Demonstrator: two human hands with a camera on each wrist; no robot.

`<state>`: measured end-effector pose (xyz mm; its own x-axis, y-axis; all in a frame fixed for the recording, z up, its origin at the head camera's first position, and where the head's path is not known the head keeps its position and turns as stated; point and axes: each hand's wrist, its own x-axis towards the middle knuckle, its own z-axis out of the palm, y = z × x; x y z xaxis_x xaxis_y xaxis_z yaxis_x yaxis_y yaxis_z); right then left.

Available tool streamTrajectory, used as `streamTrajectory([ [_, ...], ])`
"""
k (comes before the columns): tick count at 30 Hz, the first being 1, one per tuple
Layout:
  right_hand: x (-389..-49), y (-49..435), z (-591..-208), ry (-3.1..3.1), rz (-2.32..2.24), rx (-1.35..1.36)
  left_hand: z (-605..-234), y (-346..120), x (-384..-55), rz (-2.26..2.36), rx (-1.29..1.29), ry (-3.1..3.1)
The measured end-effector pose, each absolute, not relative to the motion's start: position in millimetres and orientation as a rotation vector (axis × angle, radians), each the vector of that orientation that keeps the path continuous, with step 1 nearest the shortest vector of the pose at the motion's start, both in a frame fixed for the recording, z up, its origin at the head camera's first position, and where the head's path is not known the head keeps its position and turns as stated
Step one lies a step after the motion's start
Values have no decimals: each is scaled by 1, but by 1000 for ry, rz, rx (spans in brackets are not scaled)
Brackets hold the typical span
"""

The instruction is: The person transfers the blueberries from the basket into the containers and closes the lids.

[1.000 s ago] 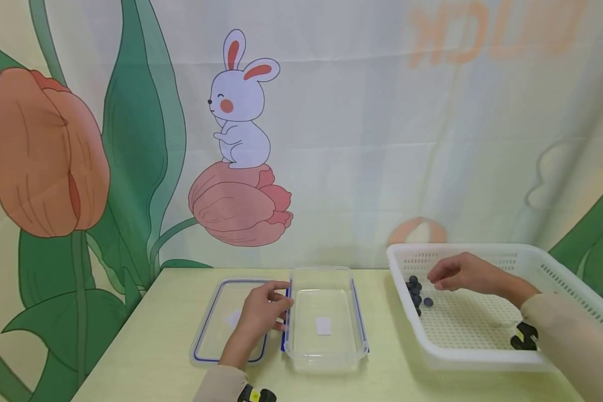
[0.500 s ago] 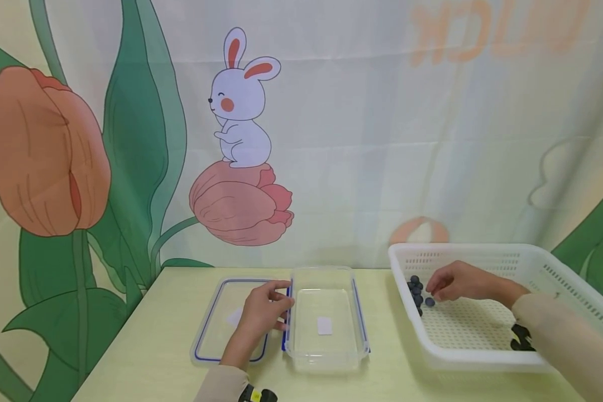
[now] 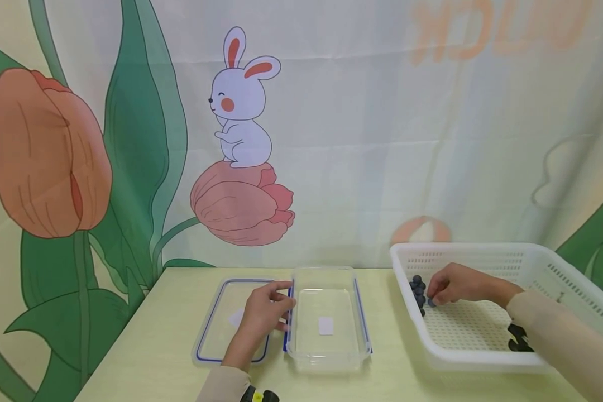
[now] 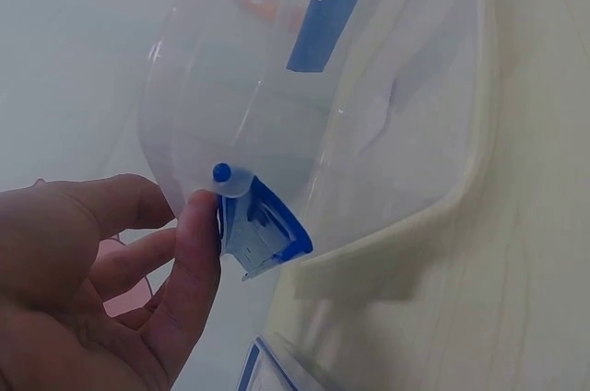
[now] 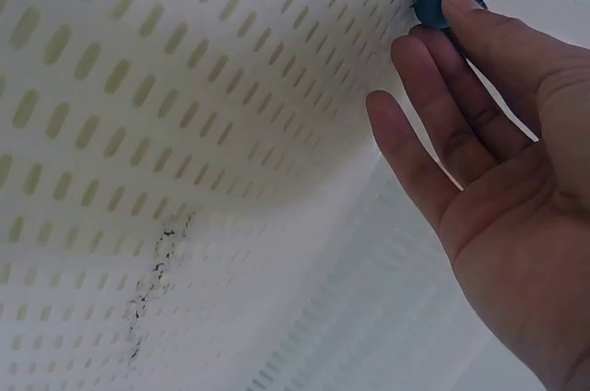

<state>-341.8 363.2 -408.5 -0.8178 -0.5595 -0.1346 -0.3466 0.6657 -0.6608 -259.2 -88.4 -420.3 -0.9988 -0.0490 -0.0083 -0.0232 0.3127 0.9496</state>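
Note:
My left hand (image 3: 262, 310) holds the left wall of a clear plastic food container (image 3: 328, 356) between thumb and fingers. In the left wrist view the thumb lies beside a blue side latch (image 4: 265, 225). Over on the right, my right hand (image 3: 458, 283) reaches into a white perforated basket (image 3: 487, 359). Its thumb and fingertips pinch a blueberry (image 5: 430, 5) low against the basket floor. Several other blueberries (image 3: 419, 290) are clustered along the basket's left wall, right beside those fingertips. The ring and little fingers stand apart from the berry.
A clear lid with a blue seal (image 3: 208, 329) lies flat on the pale yellow table (image 3: 146, 340), left of the container and partly under the left hand. A white label (image 3: 325, 326) shows at the container's bottom. Behind the table hangs a printed curtain (image 3: 341, 139).
My right hand has come down and slightly left to the lone blueberry, and its fingers have closed on it. The left hand keeps its hold on the container.

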Motion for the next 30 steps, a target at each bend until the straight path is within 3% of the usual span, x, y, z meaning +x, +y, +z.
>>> streamTrajectory([
  [15, -331, 359, -380, 2760, -883, -630, -422, -89, -259, -1828, 58, -2523],
  [30, -296, 334, -316, 3042, -998, -629, -424, -89, -260, -1851, 76, -2517],
])
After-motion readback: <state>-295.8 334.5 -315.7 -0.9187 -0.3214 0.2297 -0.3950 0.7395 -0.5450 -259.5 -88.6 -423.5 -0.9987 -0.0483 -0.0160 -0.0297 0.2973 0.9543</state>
